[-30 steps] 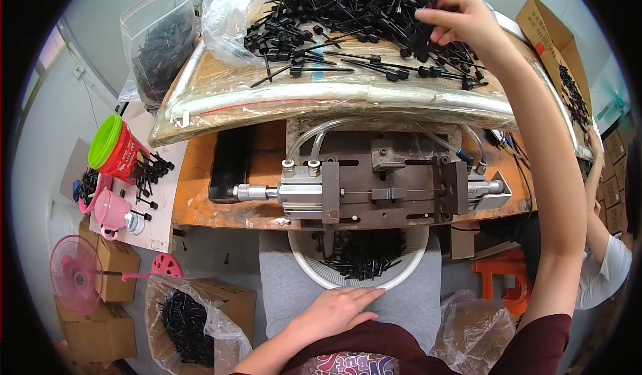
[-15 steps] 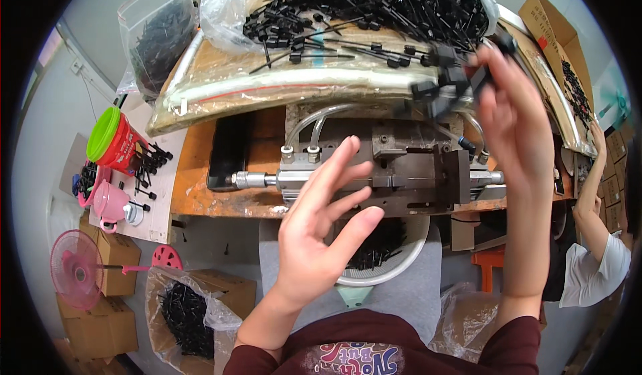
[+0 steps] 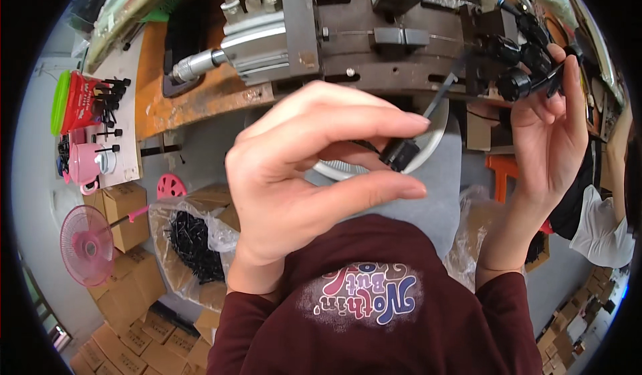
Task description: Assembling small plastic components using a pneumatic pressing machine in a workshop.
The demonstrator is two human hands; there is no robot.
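Note:
My left hand [image 3: 301,168] is in front of the metal bench machine [image 3: 301,37], its thumb and fingers curled. Between them sits the cap-like head of a black plastic part with a thin stem [image 3: 401,153], which slants up and right toward the machine. The thumb tip looks apart from the part; the fingers touching it are partly hidden. At the machine's right end, my right hand [image 3: 545,131] is raised with its fingers closed on a bunch of black plastic parts [image 3: 521,74], their round heads turned left.
The machine stands on an orange wooden bench [image 3: 157,81]. Below it is a white basket [image 3: 435,138], mostly behind my left hand. To the left are a red tub [image 3: 80,101], a pink fan [image 3: 87,244] and a bag of black parts [image 3: 197,241]. Another person's sleeve [image 3: 605,231] shows at right.
The view has tipped downward. My right hand, bunch in its fingers, has come back from the heap of parts to the machine's right end. My left hand now has one part.

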